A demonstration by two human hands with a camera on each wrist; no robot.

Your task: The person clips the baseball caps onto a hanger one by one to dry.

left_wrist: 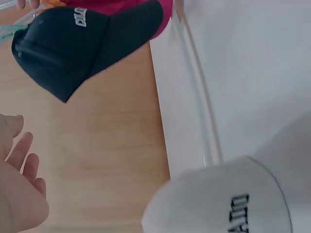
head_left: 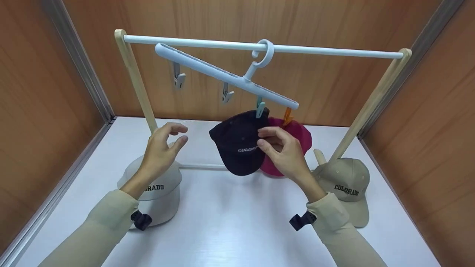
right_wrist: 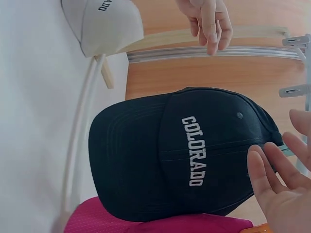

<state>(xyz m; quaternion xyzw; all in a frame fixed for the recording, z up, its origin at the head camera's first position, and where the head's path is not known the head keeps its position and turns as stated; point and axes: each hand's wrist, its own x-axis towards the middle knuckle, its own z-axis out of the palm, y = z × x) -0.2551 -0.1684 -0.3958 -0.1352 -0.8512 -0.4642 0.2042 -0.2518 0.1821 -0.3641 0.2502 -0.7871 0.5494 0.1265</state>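
Observation:
A dark cap [head_left: 237,144] with white COLORADO lettering hangs by a teal clip [head_left: 260,108] from a tilted light-blue hanger [head_left: 222,74]. Behind it, a magenta cap [head_left: 298,135] is held by an orange clip [head_left: 287,116]. My right hand [head_left: 280,150] is at the dark cap's right side, fingers loosely bent; whether the fingertips touch it I cannot tell. In the right wrist view those fingers [right_wrist: 265,177] overlap the crown's back edge. Bent loosely and holding nothing, my left hand [head_left: 161,148] is raised above a white cap [head_left: 159,207], left of the dark one.
The hanger hooks over a rack's white rail [head_left: 207,43] between wooden legs [head_left: 371,100]. Two grey clips [head_left: 179,79] hang from its left half. An olive-beige cap [head_left: 345,181] sits by the right leg. Wood-grain walls [head_left: 334,85] enclose the white table [head_left: 230,230].

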